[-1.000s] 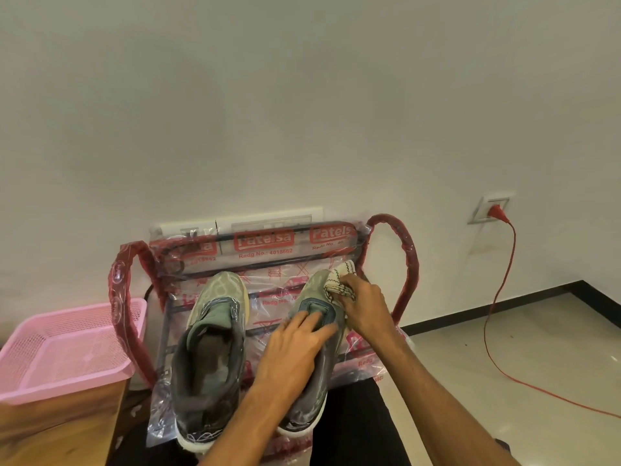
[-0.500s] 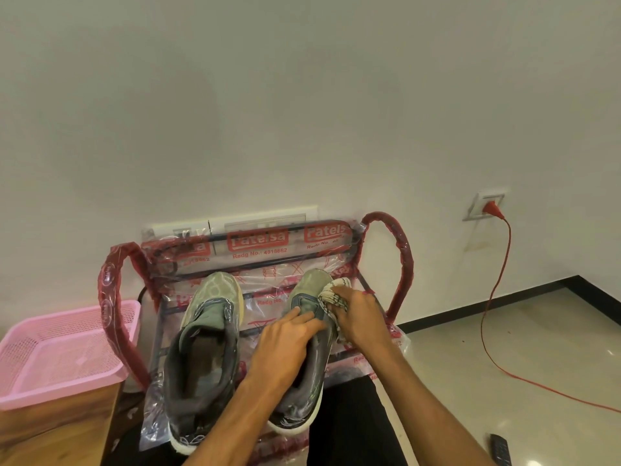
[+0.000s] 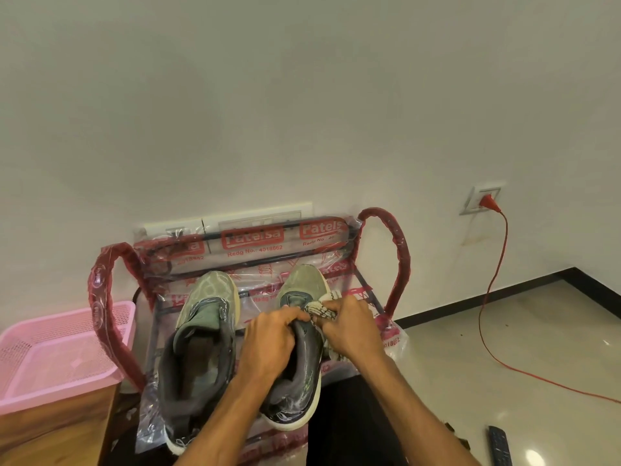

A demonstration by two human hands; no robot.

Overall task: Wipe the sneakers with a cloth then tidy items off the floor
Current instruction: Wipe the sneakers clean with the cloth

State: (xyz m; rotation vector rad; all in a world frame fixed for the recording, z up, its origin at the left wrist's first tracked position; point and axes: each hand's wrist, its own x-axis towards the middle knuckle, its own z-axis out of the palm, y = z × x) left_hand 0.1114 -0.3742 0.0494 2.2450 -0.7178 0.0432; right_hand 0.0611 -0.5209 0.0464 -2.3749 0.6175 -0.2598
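Two grey-green sneakers stand side by side on a plastic-wrapped rack (image 3: 398, 250). The left sneaker (image 3: 198, 334) is untouched. My left hand (image 3: 268, 341) grips the tongue and collar of the right sneaker (image 3: 299, 287). My right hand (image 3: 351, 326) holds a white patterned cloth (image 3: 321, 306) bunched in its fingers and presses it against that shoe's right side, near the laces. The right sneaker's middle is hidden under both hands.
A pink mesh basket (image 3: 50, 361) sits on a wooden surface (image 3: 50, 435) at the left. A red cable (image 3: 487, 297) runs from a wall socket (image 3: 482, 200) across the tiled floor. A black remote (image 3: 500, 447) lies on the floor at the lower right.
My right hand and the cloth slid from the toe back along the right sneaker's side. My left hand went from resting flat on the tongue to gripping it. The view tilted down.
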